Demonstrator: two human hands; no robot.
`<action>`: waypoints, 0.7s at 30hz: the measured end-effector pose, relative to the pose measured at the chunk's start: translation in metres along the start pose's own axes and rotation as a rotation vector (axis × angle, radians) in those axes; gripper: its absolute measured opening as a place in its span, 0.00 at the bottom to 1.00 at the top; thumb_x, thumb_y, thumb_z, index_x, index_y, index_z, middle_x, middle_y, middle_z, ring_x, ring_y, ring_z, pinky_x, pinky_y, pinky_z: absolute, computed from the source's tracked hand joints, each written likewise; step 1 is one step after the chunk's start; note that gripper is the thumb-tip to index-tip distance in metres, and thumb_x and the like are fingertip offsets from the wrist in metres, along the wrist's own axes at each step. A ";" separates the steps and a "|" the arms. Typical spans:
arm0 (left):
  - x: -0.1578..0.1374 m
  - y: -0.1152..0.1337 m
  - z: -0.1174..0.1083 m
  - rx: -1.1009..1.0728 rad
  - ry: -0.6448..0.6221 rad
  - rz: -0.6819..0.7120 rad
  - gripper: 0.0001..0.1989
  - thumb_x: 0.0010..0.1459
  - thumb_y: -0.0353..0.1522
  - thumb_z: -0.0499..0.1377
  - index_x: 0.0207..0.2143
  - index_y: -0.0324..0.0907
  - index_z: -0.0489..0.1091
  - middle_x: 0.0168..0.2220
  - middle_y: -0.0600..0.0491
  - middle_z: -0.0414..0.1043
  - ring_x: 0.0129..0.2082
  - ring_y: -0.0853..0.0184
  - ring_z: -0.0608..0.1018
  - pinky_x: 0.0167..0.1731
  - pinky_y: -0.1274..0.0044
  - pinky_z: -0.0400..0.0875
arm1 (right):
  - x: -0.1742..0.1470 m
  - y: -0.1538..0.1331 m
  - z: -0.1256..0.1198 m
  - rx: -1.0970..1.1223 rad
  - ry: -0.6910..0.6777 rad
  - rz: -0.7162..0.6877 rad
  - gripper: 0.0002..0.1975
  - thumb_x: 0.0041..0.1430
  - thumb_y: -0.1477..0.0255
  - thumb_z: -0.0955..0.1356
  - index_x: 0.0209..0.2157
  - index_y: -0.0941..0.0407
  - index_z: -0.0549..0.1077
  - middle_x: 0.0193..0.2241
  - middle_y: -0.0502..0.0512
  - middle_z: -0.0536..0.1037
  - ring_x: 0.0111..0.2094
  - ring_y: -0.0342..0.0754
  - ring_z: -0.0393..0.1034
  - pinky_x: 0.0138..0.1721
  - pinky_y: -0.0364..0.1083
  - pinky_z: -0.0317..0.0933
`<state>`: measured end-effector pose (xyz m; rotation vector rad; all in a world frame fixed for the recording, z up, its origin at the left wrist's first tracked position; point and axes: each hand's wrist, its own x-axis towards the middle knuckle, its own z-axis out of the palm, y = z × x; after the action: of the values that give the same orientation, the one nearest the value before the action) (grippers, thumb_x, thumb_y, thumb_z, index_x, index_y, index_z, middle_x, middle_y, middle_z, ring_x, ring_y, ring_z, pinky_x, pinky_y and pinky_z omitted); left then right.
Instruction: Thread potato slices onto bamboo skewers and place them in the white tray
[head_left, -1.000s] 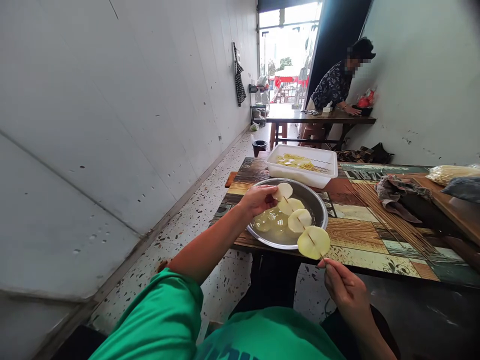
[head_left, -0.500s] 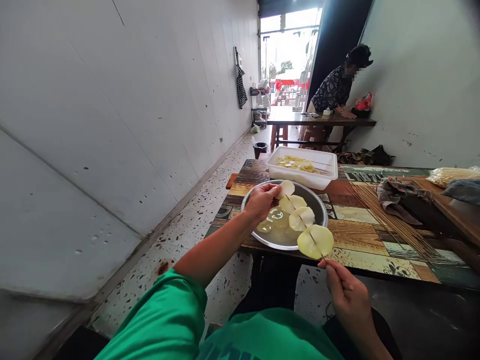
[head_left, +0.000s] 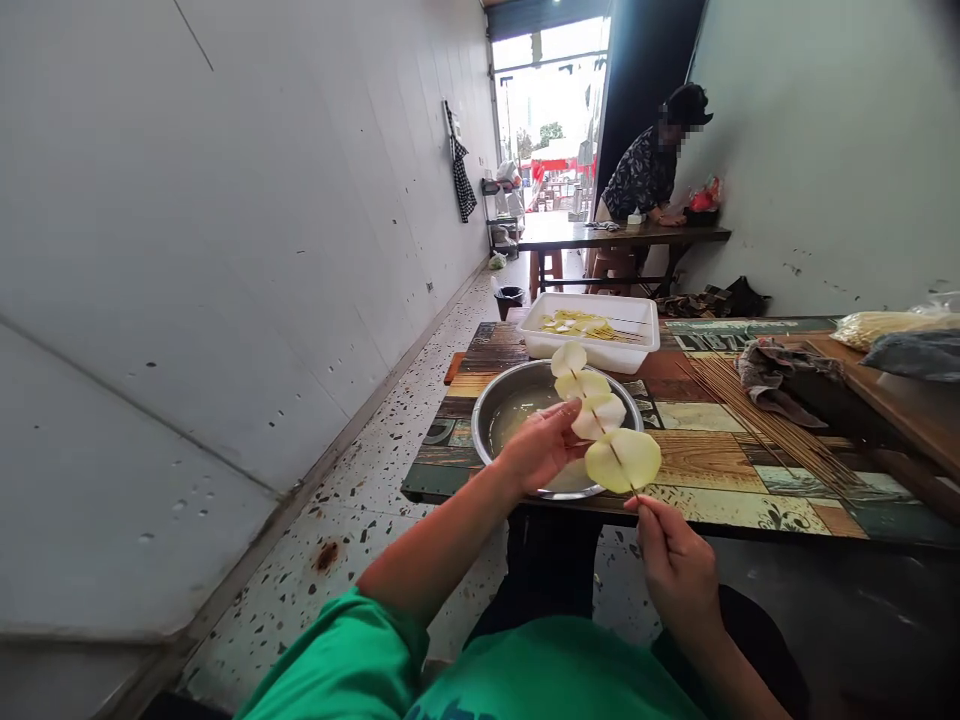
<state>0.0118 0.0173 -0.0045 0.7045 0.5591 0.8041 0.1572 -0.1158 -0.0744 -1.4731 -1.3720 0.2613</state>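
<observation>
Evidently the right hand (head_left: pixel 679 565) pinches the bamboo skewer (head_left: pixel 636 494), its four potato slices (head_left: pixel 624 461) slanting over the metal basin (head_left: pixel 478 425) from twelve o'clock to four, while the half-curled left hand (head_left: pixel 536 450), grip unclear, might split one by pressing hard.

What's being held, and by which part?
The right grip holds the skewer just below the nearest slice; the left grip is at the middle slices, hold unclear.

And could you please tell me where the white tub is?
In the head view, the white tub stands on the patchwork table, slightly right of centre, beyond the metal basin.
</observation>
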 end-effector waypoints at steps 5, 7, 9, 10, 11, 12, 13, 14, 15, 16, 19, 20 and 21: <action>-0.010 -0.033 0.015 0.046 -0.034 0.015 0.22 0.43 0.39 0.71 0.38 0.34 0.75 0.35 0.46 0.77 0.32 0.67 0.78 0.36 0.75 0.73 | 0.003 -0.003 0.007 0.082 -0.023 0.080 0.17 0.66 0.63 0.60 0.37 0.59 0.75 0.16 0.47 0.67 0.17 0.44 0.63 0.19 0.41 0.57; -0.011 -0.038 0.018 0.094 -0.018 0.014 0.22 0.42 0.41 0.71 0.35 0.34 0.75 0.33 0.47 0.76 0.31 0.67 0.77 0.34 0.76 0.72 | 0.003 -0.003 0.008 0.088 -0.002 0.084 0.17 0.66 0.63 0.60 0.36 0.59 0.75 0.17 0.48 0.69 0.18 0.44 0.65 0.21 0.41 0.59; -0.012 -0.039 0.018 0.139 0.012 0.060 0.21 0.42 0.42 0.70 0.34 0.34 0.76 0.31 0.49 0.76 0.30 0.68 0.76 0.33 0.76 0.71 | 0.002 -0.005 0.007 0.102 -0.013 0.087 0.16 0.66 0.63 0.61 0.36 0.58 0.75 0.18 0.48 0.69 0.19 0.44 0.65 0.21 0.41 0.59; -0.011 -0.039 0.018 0.172 0.029 0.097 0.20 0.43 0.42 0.70 0.32 0.35 0.76 0.30 0.50 0.75 0.29 0.69 0.75 0.33 0.77 0.70 | 0.002 -0.006 0.006 0.115 -0.036 0.088 0.16 0.66 0.64 0.61 0.36 0.58 0.75 0.17 0.47 0.69 0.18 0.43 0.64 0.21 0.41 0.59; -0.011 -0.039 0.018 0.213 0.044 0.141 0.19 0.43 0.42 0.69 0.31 0.35 0.76 0.28 0.51 0.74 0.29 0.70 0.74 0.33 0.78 0.69 | 0.001 -0.007 0.005 0.126 -0.063 0.086 0.16 0.66 0.64 0.60 0.36 0.58 0.75 0.17 0.47 0.68 0.17 0.43 0.63 0.20 0.41 0.58; -0.011 -0.039 0.018 0.258 0.051 0.184 0.19 0.44 0.42 0.69 0.30 0.35 0.76 0.27 0.52 0.73 0.29 0.70 0.74 0.32 0.79 0.68 | 0.001 -0.008 0.005 0.134 -0.081 0.078 0.16 0.66 0.64 0.60 0.37 0.58 0.75 0.17 0.46 0.67 0.17 0.42 0.62 0.19 0.41 0.57; -0.012 -0.040 0.018 0.299 0.051 0.217 0.18 0.45 0.42 0.68 0.29 0.35 0.75 0.26 0.52 0.73 0.28 0.71 0.73 0.31 0.79 0.68 | 0.001 -0.010 0.004 0.139 -0.089 0.069 0.16 0.66 0.65 0.60 0.37 0.58 0.75 0.17 0.46 0.66 0.17 0.42 0.62 0.19 0.41 0.57; -0.012 -0.040 0.018 0.332 0.047 0.236 0.18 0.46 0.43 0.68 0.29 0.35 0.75 0.26 0.52 0.72 0.28 0.71 0.72 0.30 0.80 0.67 | 0.001 -0.011 0.003 0.142 -0.087 0.062 0.15 0.66 0.65 0.60 0.37 0.58 0.75 0.17 0.47 0.66 0.17 0.42 0.62 0.19 0.41 0.57; -0.013 -0.041 0.019 0.355 0.036 0.238 0.18 0.47 0.43 0.67 0.28 0.35 0.75 0.26 0.53 0.71 0.27 0.72 0.71 0.29 0.80 0.66 | 0.001 -0.013 0.002 0.145 -0.078 0.061 0.15 0.66 0.65 0.60 0.36 0.58 0.75 0.18 0.47 0.66 0.18 0.43 0.62 0.20 0.41 0.57; -0.014 -0.042 0.020 0.362 0.023 0.224 0.19 0.48 0.44 0.66 0.29 0.35 0.75 0.26 0.53 0.71 0.27 0.72 0.71 0.29 0.80 0.66 | 0.001 -0.014 0.002 0.151 -0.068 0.071 0.15 0.66 0.65 0.60 0.36 0.58 0.75 0.18 0.47 0.66 0.18 0.43 0.62 0.20 0.41 0.57; -0.018 -0.045 0.025 0.356 -0.008 0.155 0.20 0.48 0.45 0.66 0.32 0.35 0.76 0.27 0.52 0.72 0.26 0.72 0.70 0.28 0.81 0.66 | 0.001 -0.015 0.000 0.203 -0.074 0.143 0.16 0.66 0.63 0.60 0.35 0.58 0.75 0.17 0.47 0.64 0.18 0.43 0.60 0.20 0.42 0.56; -0.019 -0.045 0.026 0.352 -0.010 0.144 0.21 0.47 0.45 0.66 0.33 0.35 0.76 0.27 0.52 0.72 0.26 0.73 0.71 0.28 0.81 0.67 | 0.001 -0.015 -0.001 0.223 -0.080 0.166 0.17 0.66 0.63 0.60 0.35 0.58 0.74 0.17 0.46 0.64 0.18 0.43 0.59 0.20 0.42 0.55; -0.020 -0.044 0.027 0.348 -0.011 0.139 0.21 0.47 0.45 0.67 0.33 0.34 0.77 0.27 0.52 0.73 0.26 0.73 0.71 0.28 0.81 0.67 | 0.001 -0.015 -0.001 0.239 -0.083 0.182 0.17 0.66 0.62 0.60 0.35 0.58 0.74 0.17 0.46 0.63 0.18 0.43 0.59 0.19 0.41 0.55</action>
<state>0.0387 -0.0297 -0.0159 1.0765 0.6530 0.8398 0.1495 -0.1188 -0.0615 -1.3985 -1.2255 0.5884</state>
